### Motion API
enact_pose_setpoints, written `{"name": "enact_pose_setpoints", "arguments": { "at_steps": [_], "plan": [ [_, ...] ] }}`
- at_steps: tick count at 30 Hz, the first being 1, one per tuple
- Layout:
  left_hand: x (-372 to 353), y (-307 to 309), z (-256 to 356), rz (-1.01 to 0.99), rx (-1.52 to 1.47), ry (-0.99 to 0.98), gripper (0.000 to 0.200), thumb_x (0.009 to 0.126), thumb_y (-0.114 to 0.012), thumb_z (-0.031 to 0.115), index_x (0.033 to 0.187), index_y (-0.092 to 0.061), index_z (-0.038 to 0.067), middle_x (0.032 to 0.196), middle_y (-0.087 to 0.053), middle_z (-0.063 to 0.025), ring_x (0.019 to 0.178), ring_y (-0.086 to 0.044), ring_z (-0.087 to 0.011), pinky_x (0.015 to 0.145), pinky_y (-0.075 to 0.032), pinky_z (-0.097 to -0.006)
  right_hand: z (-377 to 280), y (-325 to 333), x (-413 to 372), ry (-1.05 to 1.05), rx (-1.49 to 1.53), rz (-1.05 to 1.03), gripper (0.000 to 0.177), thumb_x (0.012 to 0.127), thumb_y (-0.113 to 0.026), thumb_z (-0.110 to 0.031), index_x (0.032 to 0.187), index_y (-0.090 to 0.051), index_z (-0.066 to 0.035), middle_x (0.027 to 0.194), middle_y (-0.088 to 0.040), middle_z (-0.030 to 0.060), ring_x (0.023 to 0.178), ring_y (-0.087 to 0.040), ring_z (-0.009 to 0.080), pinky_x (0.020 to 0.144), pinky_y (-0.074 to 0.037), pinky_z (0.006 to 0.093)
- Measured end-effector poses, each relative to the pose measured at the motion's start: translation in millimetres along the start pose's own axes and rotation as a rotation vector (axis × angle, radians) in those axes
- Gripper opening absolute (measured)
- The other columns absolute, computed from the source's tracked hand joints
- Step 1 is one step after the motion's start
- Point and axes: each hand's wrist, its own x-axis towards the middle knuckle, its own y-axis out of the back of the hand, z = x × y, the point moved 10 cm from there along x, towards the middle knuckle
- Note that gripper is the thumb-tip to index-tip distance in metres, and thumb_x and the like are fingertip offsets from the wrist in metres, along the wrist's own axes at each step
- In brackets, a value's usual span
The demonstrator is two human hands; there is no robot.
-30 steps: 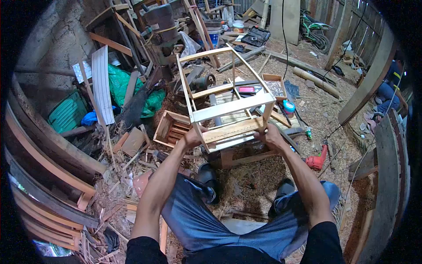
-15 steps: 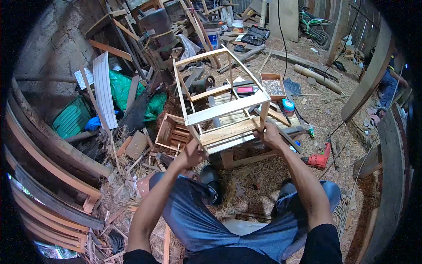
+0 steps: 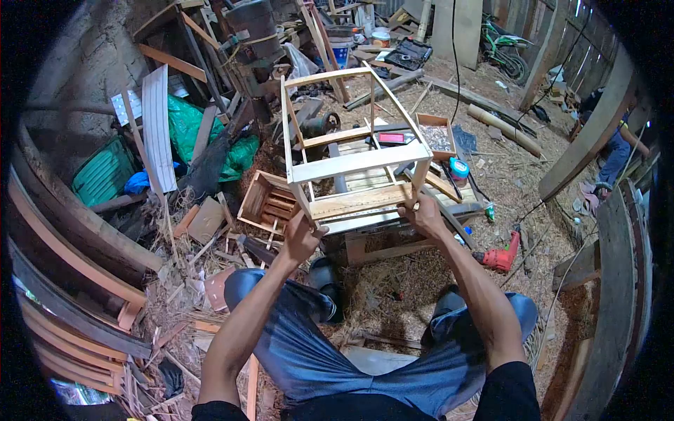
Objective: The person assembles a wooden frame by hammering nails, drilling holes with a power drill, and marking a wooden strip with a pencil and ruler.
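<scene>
A box-shaped frame of pale wood (image 3: 359, 167) stands over a low slatted work surface (image 3: 354, 222), tilted a little towards me. Fingers of my left hand (image 3: 302, 237) are wrapped round its near left corner post. At the near right corner, my right hand (image 3: 423, 214) grips the other post close to the lower rail. Through the open frame a pink-red rectangular item (image 3: 391, 138) and a dark flat tool show on the slats. A round blue-lidded container (image 3: 459, 168) rests right of the frame.
A wooden crate (image 3: 269, 203) sits left of the work surface. A red power tool (image 3: 500, 254) lies on the shavings at the right. Behind are a shallow wooden box (image 3: 436, 135), timber and a green motorbike (image 3: 504, 52). Another person (image 3: 616, 151) is at the far right.
The frame's near end has come slightly up and its near top rail looks more level, with both hands still on it. The view has shifted a little.
</scene>
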Motion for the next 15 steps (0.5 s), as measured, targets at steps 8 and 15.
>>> {"name": "enact_pose_setpoints", "arguments": {
  "at_steps": [8,15],
  "plan": [
    [9,14,38,0.008,-0.073,-0.112,0.03,0.078,-0.067,0.0,0.107,-0.057,-0.003,0.102,-0.064,-0.019,0.089,-0.063,-0.0307,0.079,-0.05,-0.0369,-13,10,1,0.06,-0.121,0.085,0.024,0.077,-0.073,-0.012,0.093,-0.064,0.003,0.067,-0.062,0.0136,0.061,-0.059,0.0219,0.057,-0.047,0.0365],
    [32,14,25,0.044,-0.03,-0.027,0.034,0.075,-0.067,-0.002,0.107,-0.057,-0.003,0.089,-0.066,-0.0172,0.079,-0.062,-0.028,0.07,-0.049,-0.0355,-15,19,0,0.049,-0.113,0.134,0.02,0.076,-0.073,-0.011,0.089,-0.066,0.003,0.071,-0.066,0.0163,0.065,-0.063,0.0235,0.06,-0.049,0.0356]
  ]
}}
